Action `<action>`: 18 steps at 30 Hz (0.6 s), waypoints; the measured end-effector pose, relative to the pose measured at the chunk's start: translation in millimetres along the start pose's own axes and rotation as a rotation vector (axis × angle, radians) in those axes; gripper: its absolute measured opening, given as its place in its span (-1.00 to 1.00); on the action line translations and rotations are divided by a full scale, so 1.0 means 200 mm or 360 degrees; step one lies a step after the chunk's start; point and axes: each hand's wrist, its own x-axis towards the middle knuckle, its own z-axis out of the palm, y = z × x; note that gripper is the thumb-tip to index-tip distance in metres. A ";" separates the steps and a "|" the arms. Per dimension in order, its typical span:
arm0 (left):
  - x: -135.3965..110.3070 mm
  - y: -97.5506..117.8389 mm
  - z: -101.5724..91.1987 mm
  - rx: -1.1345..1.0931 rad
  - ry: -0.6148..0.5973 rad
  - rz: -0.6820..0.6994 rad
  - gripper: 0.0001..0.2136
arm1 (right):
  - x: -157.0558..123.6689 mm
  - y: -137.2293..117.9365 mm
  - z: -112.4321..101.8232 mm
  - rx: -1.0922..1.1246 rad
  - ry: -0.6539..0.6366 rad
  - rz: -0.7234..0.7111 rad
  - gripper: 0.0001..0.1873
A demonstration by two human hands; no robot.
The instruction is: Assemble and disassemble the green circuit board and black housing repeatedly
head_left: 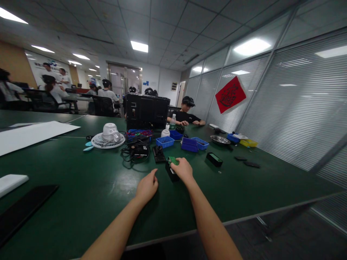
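Note:
My right hand [184, 170] pinches a green circuit board [172, 160] between thumb and fingers. The board is above the far end of a black open box [171, 174]; whether it touches the box I cannot tell. To the left, my left hand [147, 186] rests at the table surface, fingers loosely bent and apart, holding nothing. A black stand-like device [159, 154] is just beyond the box. Farther right lies a second black box [214, 159] with a green board in its top.
Behind my hands are blue bins [165, 142], tangled black cables [132, 150], a white fan [108, 139] and a black monitor-like panel [148, 112]. A metal dish [220, 140] and flat black pieces [251, 164] lie right. A person [187, 115] sits across the green table [108, 202].

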 end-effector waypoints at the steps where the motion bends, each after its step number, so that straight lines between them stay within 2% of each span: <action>1: 0.00 0.00 0.00 0.0006 0.0000 -0.0001 -0.57 | 0.00 0.01 0.01 0.0004 -0.0002 0.0005 -0.53; 18: 0.00 0.00 0.02 0.0034 0.0045 0.0051 -0.60 | -0.01 0.06 0.06 0.0006 0.0011 -0.0078 -0.54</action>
